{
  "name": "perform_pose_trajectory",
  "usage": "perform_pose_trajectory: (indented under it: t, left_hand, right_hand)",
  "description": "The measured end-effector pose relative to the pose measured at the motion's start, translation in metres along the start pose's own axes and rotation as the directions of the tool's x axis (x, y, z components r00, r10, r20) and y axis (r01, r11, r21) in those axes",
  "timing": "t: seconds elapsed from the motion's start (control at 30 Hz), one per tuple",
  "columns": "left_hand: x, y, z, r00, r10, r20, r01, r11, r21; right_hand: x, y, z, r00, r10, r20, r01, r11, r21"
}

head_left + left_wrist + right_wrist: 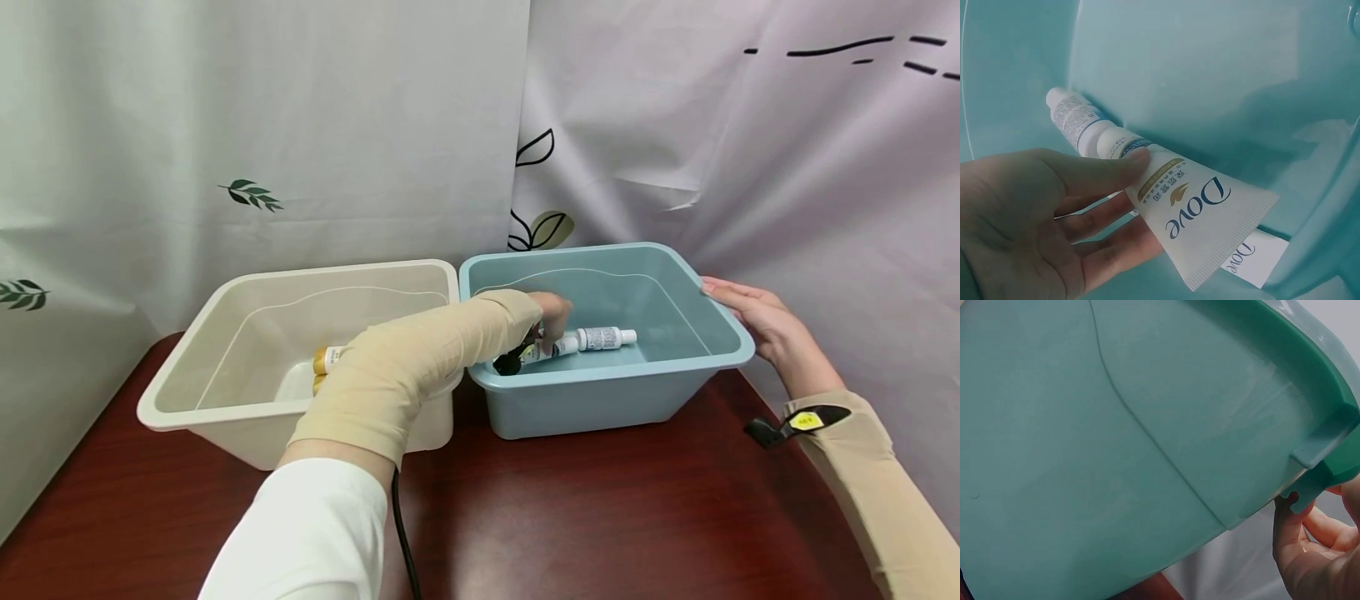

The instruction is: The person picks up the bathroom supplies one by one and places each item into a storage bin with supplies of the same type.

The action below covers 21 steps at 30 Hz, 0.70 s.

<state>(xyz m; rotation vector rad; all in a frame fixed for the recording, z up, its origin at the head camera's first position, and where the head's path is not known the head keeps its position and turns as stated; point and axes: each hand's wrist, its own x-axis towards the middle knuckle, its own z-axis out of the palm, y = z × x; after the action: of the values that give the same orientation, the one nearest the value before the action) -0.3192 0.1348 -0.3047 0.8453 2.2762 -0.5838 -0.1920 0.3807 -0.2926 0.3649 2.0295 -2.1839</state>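
Observation:
My left hand (553,317) reaches down into the blue bin (600,383). In the left wrist view it pinches a white Dove tube (1200,203), thumb on top and fingers underneath. Beyond the tube's cap end lies a small white bottle (1075,119) with fine print, on its side. A second white Dove item (1257,257) shows partly from beneath the held tube. At the bin's right end, my right hand (761,325) grips the rim (1322,434), its fingers curled at the outside in the right wrist view.
A cream bin (225,412) stands directly left of the blue one, holding yellow-and-white items (324,360) partly hidden by my left forearm. Both bins rest on a dark red-brown table (600,508). A black cable (403,533) hangs below the left sleeve. A patterned white curtain (360,125) hangs behind.

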Motion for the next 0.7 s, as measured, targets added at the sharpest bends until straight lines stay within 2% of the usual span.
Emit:
perform_pose_trajectory:
  t: [0.23, 0.43, 0.7]
  left_hand:
    - [0.0043, -0.0001, -0.0002, 0.999, 0.002, 0.035, -0.002, 1.0, 0.01]
    - [0.0018, 0.0009, 0.0001, 0.998, -0.014, 0.061, 0.015, 1.0, -0.005]
    - [0.004, -0.0008, 0.0069, 0.999, -0.02, -0.048, 0.019, 1.0, -0.004]
  right_hand:
    - [0.0006, 0.0006, 0.001, 1.0, -0.003, -0.001, 0.003, 1.0, -0.006]
    - [0.002, 0.0002, 0.0015, 1.0, -0.003, 0.007, 0.003, 1.0, -0.006]
    - [0.0039, 0.0011, 0.0015, 1.0, -0.002, 0.01, 0.002, 1.0, -0.009]
